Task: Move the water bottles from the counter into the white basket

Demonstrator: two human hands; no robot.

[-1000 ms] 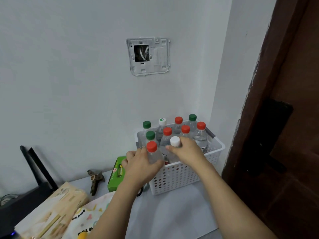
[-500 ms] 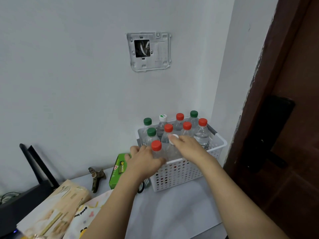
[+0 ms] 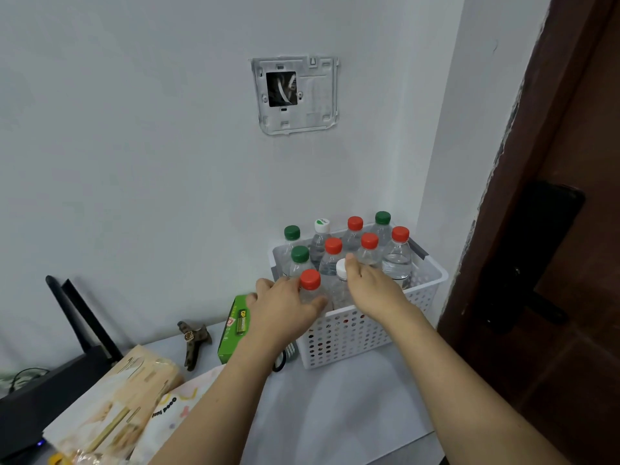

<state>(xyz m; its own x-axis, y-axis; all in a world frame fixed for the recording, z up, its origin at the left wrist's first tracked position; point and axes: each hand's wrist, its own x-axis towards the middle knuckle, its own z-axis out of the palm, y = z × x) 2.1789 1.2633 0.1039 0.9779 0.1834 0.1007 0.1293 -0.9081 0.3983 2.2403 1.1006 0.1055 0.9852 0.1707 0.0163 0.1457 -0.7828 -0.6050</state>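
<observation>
The white perforated basket (image 3: 355, 333) stands on the counter against the wall, holding several clear water bottles with red, green and white caps. My left hand (image 3: 285, 307) wraps around the body of a red-capped bottle (image 3: 310, 279), which stands upright in the basket's front left corner. My right hand (image 3: 372, 286) is beside a white-capped bottle (image 3: 340, 268) standing in the front row. Its thumb is raised off the bottle and its fingers are hidden behind the hand.
A green battery box (image 3: 235, 327) leans by the basket's left side, with a small brown figure (image 3: 193, 340) further left. Snack packets (image 3: 110, 411) and a black router (image 3: 67, 357) fill the left. A dark door (image 3: 543, 263) stands on the right.
Both hands have lowered the red-capped and white-capped bottles into the front of the basket. My right thumb has lifted away from the white cap.
</observation>
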